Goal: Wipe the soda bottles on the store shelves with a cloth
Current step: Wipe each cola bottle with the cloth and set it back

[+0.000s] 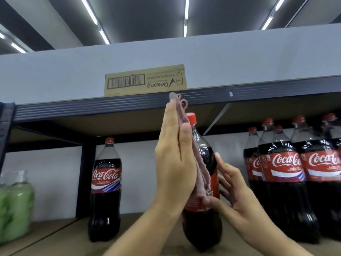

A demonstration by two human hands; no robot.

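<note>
Mauve cloth [200, 174] pressed flat under my left hand [174, 161], fingers straight, against centre bottle [202, 182]. Right hand [238, 191] grips label at 3 o'clock. Risk: hard push tips bottle toward cluster [287, 178] at 3 o'clock.

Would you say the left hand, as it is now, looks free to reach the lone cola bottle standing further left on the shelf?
Probably yes: the left hand only presses the cloth flat, and bare shelf lies between it and the lone bottle.
</note>
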